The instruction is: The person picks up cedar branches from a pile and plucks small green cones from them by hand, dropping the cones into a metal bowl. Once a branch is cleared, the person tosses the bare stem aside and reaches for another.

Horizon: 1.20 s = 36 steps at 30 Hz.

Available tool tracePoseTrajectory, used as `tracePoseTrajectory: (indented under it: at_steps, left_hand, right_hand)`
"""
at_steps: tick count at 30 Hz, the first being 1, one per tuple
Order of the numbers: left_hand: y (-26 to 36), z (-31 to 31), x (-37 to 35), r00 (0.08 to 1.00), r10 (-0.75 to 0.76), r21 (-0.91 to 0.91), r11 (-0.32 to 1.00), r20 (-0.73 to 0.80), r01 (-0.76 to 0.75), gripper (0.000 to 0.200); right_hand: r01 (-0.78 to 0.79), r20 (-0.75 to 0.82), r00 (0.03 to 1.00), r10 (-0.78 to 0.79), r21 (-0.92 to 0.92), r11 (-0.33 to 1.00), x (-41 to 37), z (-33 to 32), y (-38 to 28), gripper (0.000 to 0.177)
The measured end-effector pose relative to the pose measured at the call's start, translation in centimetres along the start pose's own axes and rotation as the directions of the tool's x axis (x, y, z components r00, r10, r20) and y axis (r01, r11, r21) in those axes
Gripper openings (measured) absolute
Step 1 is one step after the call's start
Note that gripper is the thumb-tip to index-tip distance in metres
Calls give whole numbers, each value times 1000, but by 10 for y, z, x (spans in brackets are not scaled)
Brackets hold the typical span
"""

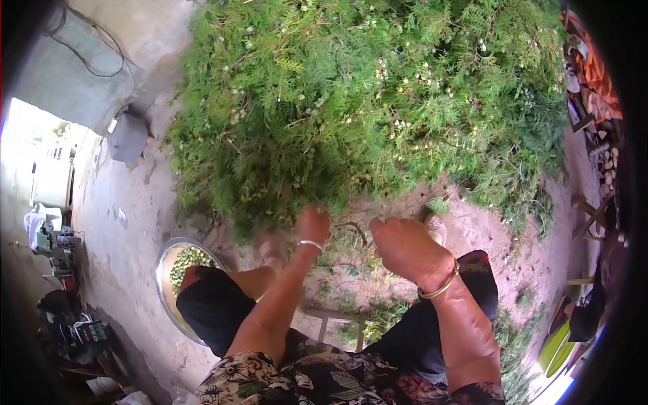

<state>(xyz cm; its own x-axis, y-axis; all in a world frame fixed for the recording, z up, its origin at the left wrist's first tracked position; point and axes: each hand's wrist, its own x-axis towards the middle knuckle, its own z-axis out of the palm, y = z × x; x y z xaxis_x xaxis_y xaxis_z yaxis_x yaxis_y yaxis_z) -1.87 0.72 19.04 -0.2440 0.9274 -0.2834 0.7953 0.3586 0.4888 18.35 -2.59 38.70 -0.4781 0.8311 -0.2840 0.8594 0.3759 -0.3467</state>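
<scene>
A large heap of green conifer branches (378,101) with pale little cones fills the space in front of me. My left hand (314,226) is closed at the heap's near edge, around the stem end of a leafy branch (270,179) that is blurred by motion. To its right my right hand (401,250) is closed with the knuckles up; what it holds, if anything, is hidden. A thin, dark curved piece (354,231) shows between the two hands. Beside my left knee stands a metal basin (162,277) with small green cones (189,262) in it.
My feet are at the heap's near edge. Loose sprigs (385,317) lie on the floor below me, near a wooden frame (331,314). A grey bucket-like container (128,138) stands at the upper left. Stacked wood and orange cloth (597,74) line the right side.
</scene>
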Motion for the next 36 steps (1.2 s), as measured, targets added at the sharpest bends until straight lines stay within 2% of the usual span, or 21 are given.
tracePoseTrajectory:
  at_steps: [2, 4, 8, 9, 11, 12, 13, 15, 17, 19, 20, 22, 23, 24, 25, 26, 28, 29, 31, 35, 36]
  left_hand:
    - [8, -15, 31, 889, 303, 46, 951, -343, -307, 22]
    - [37, -50, 58, 669, 583, 179, 800, -461, -573, 17]
    - [71, -90, 137, 450, 674, 408, 725, -586, -555, 23]
    - [79, -92, 146, 448, 676, 406, 722, -585, -560, 23]
    - [93, -94, 159, 653, 618, 436, 781, -438, -447, 37]
    - [106, -93, 159, 825, 469, 359, 864, -316, -353, 50]
    - [108, -86, 164, 824, 472, 356, 863, -313, -359, 50]
    - [106, -70, 172, 985, 145, 192, 973, -96, -125, 52]
    - [91, -55, 163, 981, 142, 118, 985, -134, -126, 47]
    - [51, -30, 169, 962, 236, -334, 903, -135, -268, 37]
    - [43, -26, 162, 963, 233, -332, 905, -134, -266, 37]
    - [30, -24, 141, 954, 102, -384, 923, 283, 15, 27]
    - [24, -23, 127, 955, 99, -382, 924, 279, 16, 27]
    - [24, -24, 110, 923, 319, -190, 941, 215, -281, 26]
    - [23, -23, 96, 826, 526, 26, 840, 202, -542, 24]
    - [23, -23, 88, 829, 522, 29, 843, 203, -537, 24]
    - [23, -21, 80, 884, 467, 300, 846, -19, -440, 26]
    - [24, -20, 85, 883, 468, 300, 845, -14, -443, 26]
    - [27, -25, 106, 821, 453, 345, 876, -347, -337, 28]
    - [42, -33, 138, 912, 353, 273, 916, -209, -292, 25]
    - [48, -33, 148, 998, 59, -254, 965, -24, -63, 23]
  right_hand:
    - [44, -9, 999, -43, 8, 999, 0, 1, -1, 17]
    - [26, 20, 999, -26, -2, 1000, 2, 1, -1, 17]
    - [18, 37, 999, -17, -19, 1000, 2, 1, 1, 17]
    - [12, 34, 999, -11, -19, 1000, 1, 2, 2, 17]
    - [-2, 37, 999, 2, 4, 1000, 1, 1, 4, 16]
    - [-8, 35, 999, 8, 1, 1000, 1, -1, 4, 16]
    - [-15, 51, 999, 15, 12, 1000, 0, -2, 5, 16]
    - [-29, 69, 997, 27, 26, 999, 0, -2, 5, 16]
    - [-20, 45, 999, 18, 45, 999, -1, -1, 6, 16]
    - [-6, 25, 1000, 5, 40, 999, -3, 0, 7, 17]
    - [18, 2, 1000, -18, 27, 999, -3, -1, 7, 17]
    - [13, 22, 1000, -14, 26, 1000, -2, 0, 7, 17]
    - [7, 43, 999, -8, 27, 1000, -2, 1, 6, 18]
    - [11, 43, 999, -12, 27, 1000, -3, 0, 6, 18]
    - [10, 48, 999, -11, 21, 1000, -3, 0, 5, 18]
    - [9, 52, 999, -10, 17, 1000, -4, 1, 4, 18]
    - [9, 46, 999, -10, 21, 1000, -6, 1, 3, 18]
    - [5, 39, 999, -6, 21, 1000, -7, 0, 3, 19]
    - [6, 34, 999, -7, 35, 999, -7, 1, 3, 19]
    - [18, 30, 999, -19, 37, 999, -2, 0, 5, 17]
    - [14, 31, 999, -15, 36, 999, -1, 0, 6, 17]
